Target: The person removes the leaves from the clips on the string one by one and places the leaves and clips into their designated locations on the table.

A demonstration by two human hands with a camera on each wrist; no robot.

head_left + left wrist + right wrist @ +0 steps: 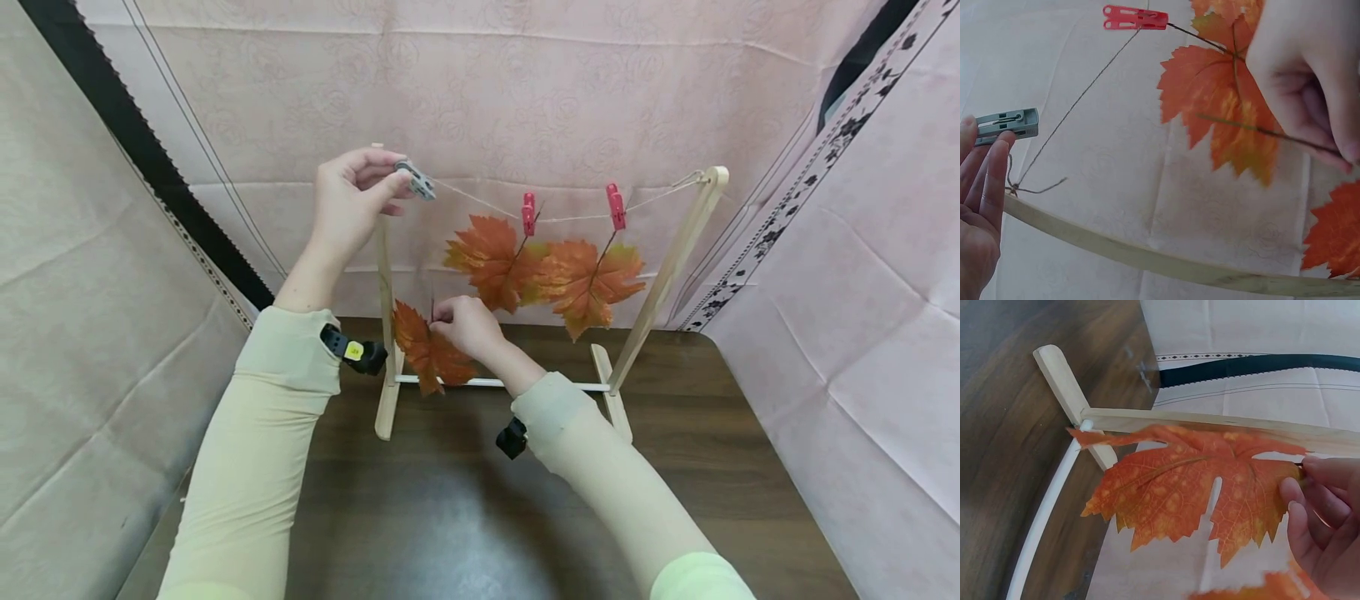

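Note:
My left hand pinches a grey clothespin beside the left end of the string. In the left wrist view that clothespin looks closed and stands apart from the string. Lower down, my right hand pinches an orange artificial maple leaf by its stem, in front of the left post. The right wrist view shows this leaf spread out, its stem between thumb and finger. Two more maple leaves, the left one and the right one, hang from red clothespins on the string.
A wooden frame with a right post and a white bottom rod stands on the brown wooden table. Behind it hangs a pale patterned cloth, with further cloth at both sides.

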